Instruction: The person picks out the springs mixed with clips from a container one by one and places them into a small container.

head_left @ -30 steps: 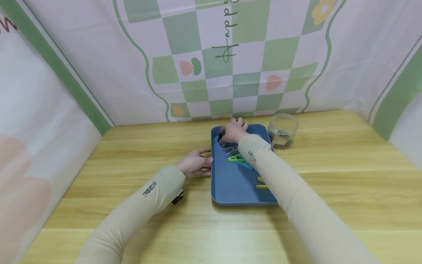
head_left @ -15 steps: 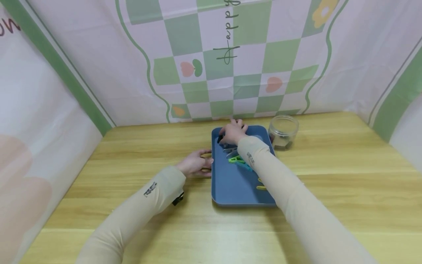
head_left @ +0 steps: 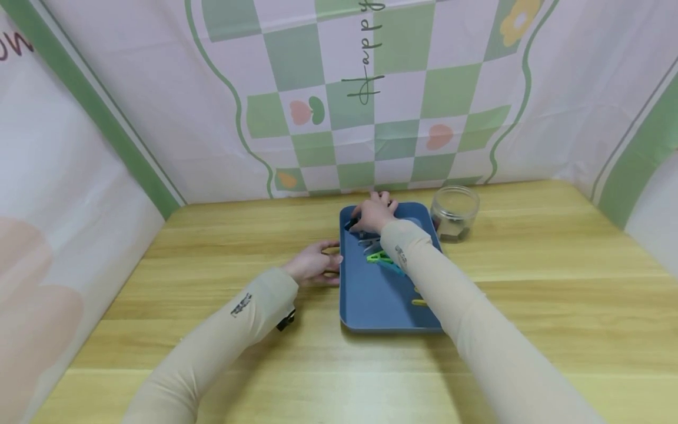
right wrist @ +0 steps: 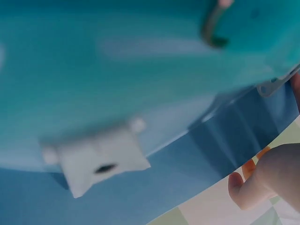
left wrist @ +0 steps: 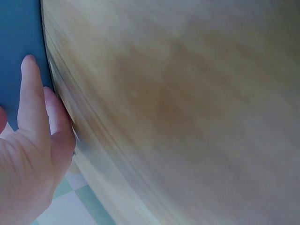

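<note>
In the head view a blue tray lies on the table. My left hand touches its left rim with extended fingers; in the left wrist view fingers lie against the tray's side. My right hand reaches over the tray's far end, thumb and fingers bent round a small black thing mostly hidden under the hand. Nearer in the tray lie grey clips, a green clothespin, a blue clothespin and yellow clothespins. The right wrist view shows a blurred teal surface and a white clip-like piece.
A clear round jar with dark pieces in its bottom stands just right of the tray's far corner. Behind the wooden table hangs a checked cloth. My right forearm crosses over the tray's right side.
The small black thing at my right thumb has shifted slightly left. My left hand stays against the tray, and the tray and jar keep their places.
</note>
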A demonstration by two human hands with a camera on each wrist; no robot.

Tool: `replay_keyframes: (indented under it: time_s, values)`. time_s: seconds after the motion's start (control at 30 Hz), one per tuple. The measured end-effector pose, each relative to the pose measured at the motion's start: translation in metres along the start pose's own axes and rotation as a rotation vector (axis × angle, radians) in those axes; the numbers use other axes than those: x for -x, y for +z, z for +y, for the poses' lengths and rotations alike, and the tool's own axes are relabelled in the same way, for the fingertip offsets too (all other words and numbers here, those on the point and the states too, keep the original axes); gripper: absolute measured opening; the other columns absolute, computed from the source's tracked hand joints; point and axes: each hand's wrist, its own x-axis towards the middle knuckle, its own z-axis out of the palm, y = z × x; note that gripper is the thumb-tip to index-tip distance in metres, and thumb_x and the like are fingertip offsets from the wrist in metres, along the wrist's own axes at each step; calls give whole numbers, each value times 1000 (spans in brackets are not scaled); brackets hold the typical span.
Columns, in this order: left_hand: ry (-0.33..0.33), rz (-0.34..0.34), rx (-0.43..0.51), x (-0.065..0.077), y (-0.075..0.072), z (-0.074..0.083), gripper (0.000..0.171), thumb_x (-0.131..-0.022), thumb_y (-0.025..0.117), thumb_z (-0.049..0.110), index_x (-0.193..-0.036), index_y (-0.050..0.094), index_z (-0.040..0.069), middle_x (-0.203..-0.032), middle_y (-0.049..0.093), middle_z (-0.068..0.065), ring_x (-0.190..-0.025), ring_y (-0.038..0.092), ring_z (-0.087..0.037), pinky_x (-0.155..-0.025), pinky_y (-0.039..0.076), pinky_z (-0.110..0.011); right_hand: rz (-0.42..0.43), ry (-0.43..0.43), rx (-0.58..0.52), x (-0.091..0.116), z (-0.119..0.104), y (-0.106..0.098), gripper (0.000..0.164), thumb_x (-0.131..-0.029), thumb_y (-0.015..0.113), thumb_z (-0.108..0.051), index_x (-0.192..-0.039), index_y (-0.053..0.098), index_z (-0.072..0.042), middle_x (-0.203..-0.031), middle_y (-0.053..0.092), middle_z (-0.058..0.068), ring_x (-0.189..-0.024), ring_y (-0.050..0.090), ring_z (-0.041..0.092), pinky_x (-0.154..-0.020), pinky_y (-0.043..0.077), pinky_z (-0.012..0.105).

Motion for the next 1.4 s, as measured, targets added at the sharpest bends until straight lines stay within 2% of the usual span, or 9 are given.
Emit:
replay_keyframes:
  time_s: [0.3,0.6,0.77,1.17,1.4]
  values:
    - [5,-2,13,0,1,0,53,-100,45,7,-149,27,13,-119,61,-18,-96,61,-20,-78,55,-34,-8,-10,23,-1,-1,2,30,-86,70,-30,-114,70,-18,-150,25,22,-133,12,43,-103,12,59]
    - [8,-10,-8,1,0,0,54,-100,46,8,-149,26,13,-120,60,-18,-99,61,-21,-80,55,-34,-2,-21,21,-1,-1,3,25,-88,69,-22,-112,71,-17,-148,30,20,-134,13,42,-104,12,59]
    - [3,-13,12,1,0,-1,53,-100,45,7,-149,27,13,-120,60,-18,-98,61,-22,-80,55,-35,2,-29,20,0,0,4,20,-89,68,-18,-108,73,-17,-145,34,19,-133,14,42,-104,12,58]
    - [7,-5,22,0,1,-3,53,-100,45,7,-149,28,14,-115,62,-17,-94,62,-20,-77,55,-33,-19,-45,-17,-2,2,0,20,-89,68,-19,-108,72,-16,-153,21,20,-135,10,44,-105,11,60]
    - [10,5,17,0,2,-1,53,-100,45,7,-149,28,14,-117,62,-17,-97,63,-21,-80,55,-35,-7,-62,-23,-4,6,-6,21,-89,68,-22,-109,72,-17,-155,17,20,-136,7,45,-106,11,62]
